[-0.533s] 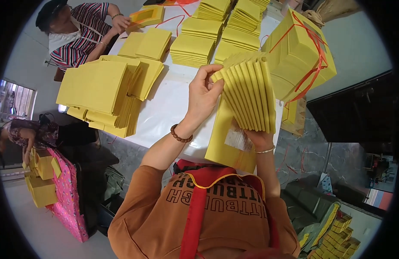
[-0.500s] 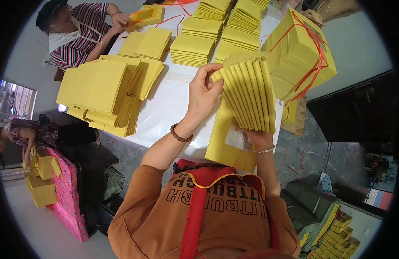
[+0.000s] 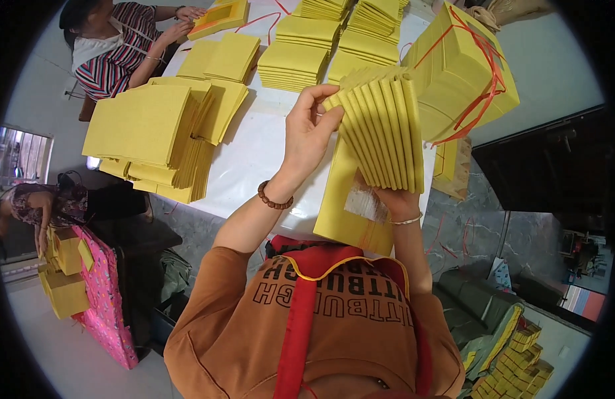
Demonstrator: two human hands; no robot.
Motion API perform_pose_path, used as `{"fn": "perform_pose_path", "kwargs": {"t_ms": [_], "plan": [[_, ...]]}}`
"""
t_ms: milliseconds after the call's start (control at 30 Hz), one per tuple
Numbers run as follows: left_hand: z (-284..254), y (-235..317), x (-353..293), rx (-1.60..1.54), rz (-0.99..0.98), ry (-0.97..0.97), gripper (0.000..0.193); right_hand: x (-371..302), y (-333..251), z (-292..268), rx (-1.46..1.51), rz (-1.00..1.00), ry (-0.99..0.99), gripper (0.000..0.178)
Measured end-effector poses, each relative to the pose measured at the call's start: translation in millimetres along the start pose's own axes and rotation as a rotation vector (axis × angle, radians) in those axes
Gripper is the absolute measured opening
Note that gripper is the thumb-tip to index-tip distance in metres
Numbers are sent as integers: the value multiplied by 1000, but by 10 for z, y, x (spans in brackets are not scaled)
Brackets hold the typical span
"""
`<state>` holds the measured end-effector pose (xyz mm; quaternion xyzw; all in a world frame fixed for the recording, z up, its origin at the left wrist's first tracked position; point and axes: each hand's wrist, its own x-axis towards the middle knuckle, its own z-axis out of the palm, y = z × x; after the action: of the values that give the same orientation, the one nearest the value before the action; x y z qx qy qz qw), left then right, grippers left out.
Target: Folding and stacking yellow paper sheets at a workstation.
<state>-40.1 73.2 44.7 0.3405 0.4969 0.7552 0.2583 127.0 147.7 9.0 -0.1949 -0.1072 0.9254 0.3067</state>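
Observation:
My left hand (image 3: 311,126) pinches the upper left corner of a fanned stack of folded yellow paper (image 3: 382,136), thumb against fingers. Beneath the stack's lower end is my right hand (image 3: 398,203), its fingers mostly hidden as it supports the paper. The folds stand side by side like pleats. Under both hands a flat yellow piece (image 3: 334,219) with a whitish, clear-looking patch (image 3: 366,203) lies at the near edge of the white-covered table (image 3: 251,163).
To the left rises a tall pile of yellow paper (image 3: 138,126). Folded yellow stacks (image 3: 291,63) line the far side. Yellow bundles tied with red ribbon (image 3: 447,80) stand at the right. At far left a co-worker's hands touch a yellow box (image 3: 222,16); another person (image 3: 45,203) stands by a pink-covered surface (image 3: 107,302).
Both hands keep their hold on the yellow stack, with little change in its fan. The whole view has shifted slightly. The co-worker's hands have moved a little at the yellow box.

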Motion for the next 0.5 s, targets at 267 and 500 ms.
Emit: {"fn": "perform_pose_path", "kwargs": {"t_ms": [267, 500], "plan": [[20, 9, 19, 55, -13, 25, 32, 16, -3, -74, -49, 13, -132, 43], [1, -41, 29, 88, -25, 43, 27, 4, 0, -79, -28, 46, -39, 43]]}}
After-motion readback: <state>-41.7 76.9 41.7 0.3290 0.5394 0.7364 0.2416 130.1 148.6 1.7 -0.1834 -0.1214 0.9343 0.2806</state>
